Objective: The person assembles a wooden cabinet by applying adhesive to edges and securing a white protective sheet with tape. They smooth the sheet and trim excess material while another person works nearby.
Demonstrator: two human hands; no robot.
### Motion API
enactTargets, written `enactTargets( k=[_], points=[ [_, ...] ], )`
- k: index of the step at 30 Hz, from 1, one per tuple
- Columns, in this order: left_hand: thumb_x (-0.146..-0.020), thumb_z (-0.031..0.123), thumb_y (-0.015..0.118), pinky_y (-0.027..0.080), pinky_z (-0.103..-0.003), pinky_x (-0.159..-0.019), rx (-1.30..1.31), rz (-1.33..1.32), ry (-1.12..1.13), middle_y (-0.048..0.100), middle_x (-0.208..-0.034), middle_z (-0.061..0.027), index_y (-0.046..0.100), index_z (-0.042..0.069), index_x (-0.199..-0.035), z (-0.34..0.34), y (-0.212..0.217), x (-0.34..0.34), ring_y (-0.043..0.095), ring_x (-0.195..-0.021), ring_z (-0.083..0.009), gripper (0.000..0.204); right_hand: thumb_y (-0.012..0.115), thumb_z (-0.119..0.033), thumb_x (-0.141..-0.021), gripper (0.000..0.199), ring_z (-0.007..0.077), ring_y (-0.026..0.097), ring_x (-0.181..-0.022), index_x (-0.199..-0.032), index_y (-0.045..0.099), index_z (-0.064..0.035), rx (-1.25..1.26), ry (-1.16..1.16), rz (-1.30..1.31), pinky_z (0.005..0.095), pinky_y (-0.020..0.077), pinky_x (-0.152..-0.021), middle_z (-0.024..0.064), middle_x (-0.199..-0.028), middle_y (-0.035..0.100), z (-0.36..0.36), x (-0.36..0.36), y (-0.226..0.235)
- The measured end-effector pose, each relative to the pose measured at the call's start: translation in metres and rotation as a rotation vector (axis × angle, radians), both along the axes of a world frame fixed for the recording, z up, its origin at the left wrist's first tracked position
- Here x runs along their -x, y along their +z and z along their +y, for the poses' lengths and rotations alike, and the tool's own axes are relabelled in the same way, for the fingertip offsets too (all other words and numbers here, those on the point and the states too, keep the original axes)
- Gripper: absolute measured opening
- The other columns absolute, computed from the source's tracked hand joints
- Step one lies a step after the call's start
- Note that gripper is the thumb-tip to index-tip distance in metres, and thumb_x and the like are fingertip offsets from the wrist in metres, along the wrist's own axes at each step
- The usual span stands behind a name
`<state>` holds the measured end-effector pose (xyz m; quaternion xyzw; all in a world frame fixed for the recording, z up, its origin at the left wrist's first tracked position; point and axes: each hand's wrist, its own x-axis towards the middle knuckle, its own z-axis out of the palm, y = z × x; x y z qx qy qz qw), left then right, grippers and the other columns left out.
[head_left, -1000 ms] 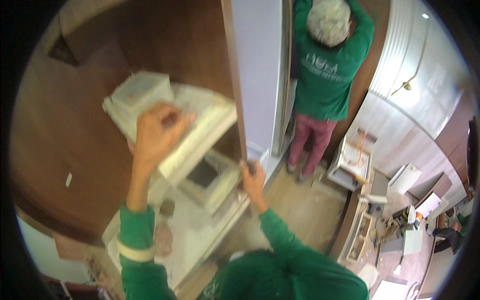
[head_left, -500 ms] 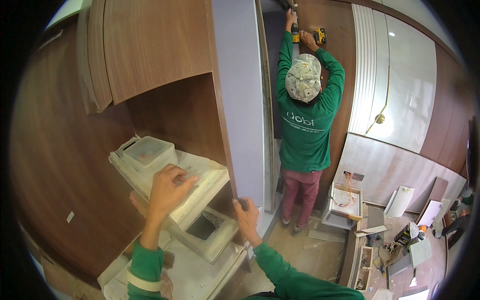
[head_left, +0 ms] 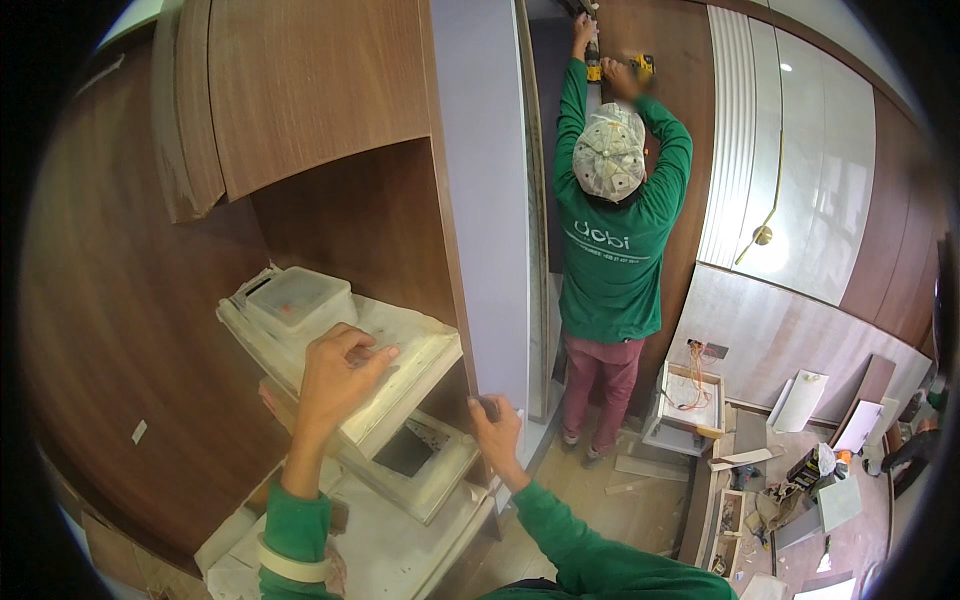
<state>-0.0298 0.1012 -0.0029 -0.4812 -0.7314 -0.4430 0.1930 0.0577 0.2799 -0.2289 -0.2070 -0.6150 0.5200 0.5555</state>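
A: ok so what step was that?

B: Looked like hands-on work at the cabinet's (head_left: 452, 250) front edge, just a guess. The right hand (head_left: 497, 440) was closed round a small dark thing (head_left: 488, 408) beside that edge; couldn't tell what it was.

A: and the left hand (head_left: 338, 375)?

B: Over the shelf (head_left: 405, 325), near its front edge. Fingers loosely curled, thumb apart, nothing visible in it. Couldn't tell if it touched.

A: where was the shelf?

B: Below the cabinet's opening, tub (head_left: 300, 300) toward its far left end. I'd say the next move called for a steady right hand, left kept off the tub.
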Motion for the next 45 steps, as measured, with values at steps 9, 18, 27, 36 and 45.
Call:
enactTargets(
  k=[9,18,27,36,45],
  points=[
    [-0.080,0.017,0.084,0.054,-0.030,-0.070,-0.001,0.003,0.001,0.071,-0.085,-0.0142,0.073,-0.008,-0.092,0.002,-0.001,0.000,0.069,-0.075,-0.0203,0.030,0.077,-0.024,-0.090,0.024,0.0147,0.061,-0.068,-0.095,0.069,-0.0015,0.086,0.057,-0.069,0.0324,0.0501,-0.063,0.0085,-0.073,0.067,0.002,-0.004,-0.012],
    [-0.078,0.019,0.083,0.052,-0.034,-0.067,-0.026,0.031,-0.020,0.068,-0.083,-0.0160,0.071,-0.007,-0.087,0.001,-0.007,0.000,0.067,-0.074,-0.0240,0.030,0.075,-0.022,-0.091,0.023,0.0169,0.062,-0.067,-0.096,0.068,-0.0009,-0.016,-0.021,-0.086,0.0334,0.0507,-0.064,0.0102,-0.076,0.067,-0.002,-0.010,-0.034],
    [-0.084,0.025,0.082,0.052,-0.030,-0.072,0.076,0.044,0.070,0.070,-0.086,-0.0116,0.073,-0.005,-0.090,-0.003,-0.003,0.003,0.066,-0.077,-0.0178,0.032,0.073,-0.020,-0.095,0.022,0.0078,0.057,-0.058,-0.096,0.067,0.0014,0.161,0.168,0.100,0.0251,0.0471,-0.051,0.0024,-0.075,0.064,-0.006,0.002,0.034],
    [-0.083,0.029,0.083,0.053,-0.031,-0.070,0.065,0.014,0.050,0.072,-0.087,-0.0122,0.075,-0.005,-0.092,0.000,-0.009,0.008,0.068,-0.079,-0.0186,0.036,0.074,-0.016,-0.093,0.018,0.0083,0.055,-0.058,-0.094,0.066,0.0006,0.112,0.083,0.069,0.0263,0.0463,-0.050,0.0024,-0.072,0.064,-0.006,0.005,0.023],
    [-0.084,0.028,0.083,0.054,-0.030,-0.076,0.081,0.008,0.056,0.072,-0.089,-0.0110,0.075,-0.005,-0.093,0.000,-0.006,0.003,0.068,-0.081,-0.0181,0.035,0.075,-0.018,-0.090,0.022,0.0081,0.052,-0.052,-0.088,0.065,0.0010,0.266,0.169,0.086,0.0259,0.0438,-0.045,0.0024,-0.072,0.063,-0.006,-0.002,0.044]
  ],
)
